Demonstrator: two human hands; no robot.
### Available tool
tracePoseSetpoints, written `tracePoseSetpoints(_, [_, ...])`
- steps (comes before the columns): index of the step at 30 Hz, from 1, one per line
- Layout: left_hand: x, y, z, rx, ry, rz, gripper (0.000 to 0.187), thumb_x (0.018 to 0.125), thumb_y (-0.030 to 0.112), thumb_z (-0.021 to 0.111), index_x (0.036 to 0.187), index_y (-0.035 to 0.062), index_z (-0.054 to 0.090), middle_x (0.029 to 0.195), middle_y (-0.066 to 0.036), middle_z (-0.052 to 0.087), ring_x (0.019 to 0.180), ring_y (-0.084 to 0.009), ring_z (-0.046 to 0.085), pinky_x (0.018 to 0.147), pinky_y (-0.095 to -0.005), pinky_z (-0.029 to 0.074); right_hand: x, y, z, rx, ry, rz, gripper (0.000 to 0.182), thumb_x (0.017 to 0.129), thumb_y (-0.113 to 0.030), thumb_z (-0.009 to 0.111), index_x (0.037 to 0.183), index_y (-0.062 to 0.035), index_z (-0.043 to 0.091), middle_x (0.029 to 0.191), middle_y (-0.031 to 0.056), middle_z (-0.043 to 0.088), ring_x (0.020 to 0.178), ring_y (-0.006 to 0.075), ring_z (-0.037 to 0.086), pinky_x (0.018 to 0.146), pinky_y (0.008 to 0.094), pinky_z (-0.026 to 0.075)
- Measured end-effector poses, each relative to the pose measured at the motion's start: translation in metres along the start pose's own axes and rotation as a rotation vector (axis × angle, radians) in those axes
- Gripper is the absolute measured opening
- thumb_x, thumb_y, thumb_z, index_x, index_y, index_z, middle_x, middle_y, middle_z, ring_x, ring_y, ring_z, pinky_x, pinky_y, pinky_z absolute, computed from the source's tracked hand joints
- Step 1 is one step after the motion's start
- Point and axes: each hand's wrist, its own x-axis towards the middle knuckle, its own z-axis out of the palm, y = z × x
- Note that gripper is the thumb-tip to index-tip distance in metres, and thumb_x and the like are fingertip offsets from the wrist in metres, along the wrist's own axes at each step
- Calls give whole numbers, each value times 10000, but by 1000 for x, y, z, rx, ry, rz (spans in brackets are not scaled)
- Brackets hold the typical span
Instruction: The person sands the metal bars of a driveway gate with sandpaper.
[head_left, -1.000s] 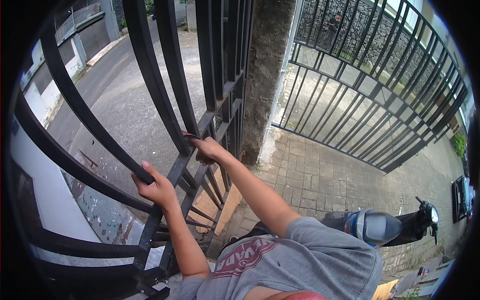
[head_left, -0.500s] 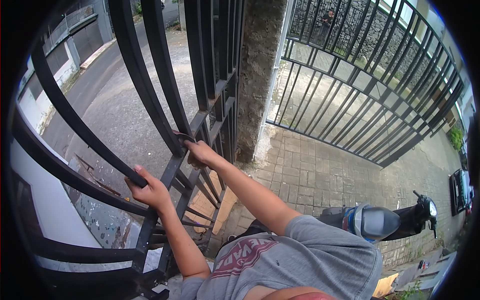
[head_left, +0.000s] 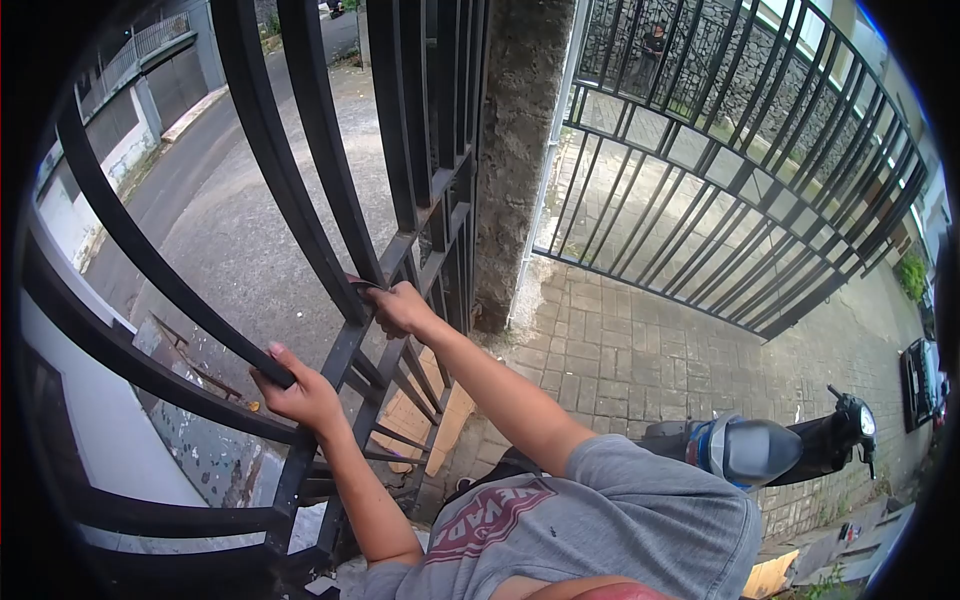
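Observation:
A black metal gate (head_left: 345, 345) with upright bars and crossbars fills the left side of the view. My left hand (head_left: 300, 393) is wrapped round one upright bar (head_left: 190, 293), just above the lower crossbar. Farther along, my right hand (head_left: 398, 308) is closed on a thin, dark sheet-like piece (head_left: 368, 284), which lies against the crossbar between two uprights. The fingers of my right hand cover much of this piece.
A rough concrete pillar (head_left: 515, 160) stands beyond the gate. Behind it is a second black gate (head_left: 700, 170). A scooter (head_left: 760, 450) is parked at the right on paving. A person (head_left: 652, 50) stands far back, near a stone wall.
My right hand has shifted slightly down with the dark piece, still at the crossbar. My left hand stays round its bar, a little lower in view.

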Motion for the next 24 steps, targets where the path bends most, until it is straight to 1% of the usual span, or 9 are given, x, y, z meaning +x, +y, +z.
tracePoseSetpoints(1, [0,1,0,0,2,-2,311,993,181,566,838,-84,515,679,-131,501,597,-234,460,562,-360,396,7,8,2,50,17,-2,551,843,-479,685,644,26,595,523,88,546,406,202,552,398,335,432])
tracePoseSetpoints(4, [0,1,1,8,11,3,314,992,181,566,827,-80,508,675,-128,493,594,-232,452,559,-357,391,-11,-1,-3,-308,169,-63,535,836,-471,686,680,36,614,527,102,552,465,229,593,507,381,497])
tracePoseSetpoints(5, [0,1,1,12,21,7,316,992,181,566,823,-79,505,674,-127,491,594,-231,450,557,-355,388,-30,-19,0,-474,277,-117,474,812,-444,708,732,18,641,572,144,598,560,303,648,611,430,523])
tracePoseSetpoints(8, [-1,-2,-1,-3,-1,-21,321,991,182,565,813,-76,496,671,-127,491,596,-225,455,557,-357,383,-44,-32,9,-777,536,-486,468,787,-457,735,727,2,664,625,159,642,581,332,655,602,428,520])
tracePoseSetpoints(9, [-1,-1,0,-8,9,0,325,991,185,565,805,-71,489,658,-122,489,586,-218,453,547,-355,376,-46,-37,10,-832,529,-525,406,781,-408,734,738,-10,672,687,192,657,689,398,655,635,464,522])
tracePoseSetpoints(12, [-2,-3,1,-14,28,-19,327,993,193,563,807,-64,485,647,-114,479,574,-207,445,536,-348,370,-44,-36,6,-961,484,-614,385,819,-394,708,785,-10,694,675,201,649,677,393,658,638,469,523])
tracePoseSetpoints(19, [-2,-3,1,-34,18,-24,324,998,198,555,811,-55,479,641,-111,474,573,-197,441,532,-342,368,-49,-21,0,-687,306,-427,301,869,-250,666,755,25,707,576,198,615,564,330,647,600,415,521])
tracePoseSetpoints(22, [-2,-3,0,-31,12,-19,325,997,199,556,804,-50,479,640,-111,471,573,-207,441,534,-346,369,-56,-37,0,-443,144,-122,358,844,-312,691,742,31,704,570,175,629,596,310,673,622,411,533])
tracePoseSetpoints(24, [-1,-2,1,-35,16,-11,325,996,200,557,800,-48,479,640,-111,468,573,-215,442,536,-349,369,-53,-40,-2,-731,243,-215,399,824,-359,701,734,31,704,610,181,651,642,334,685,646,424,543])
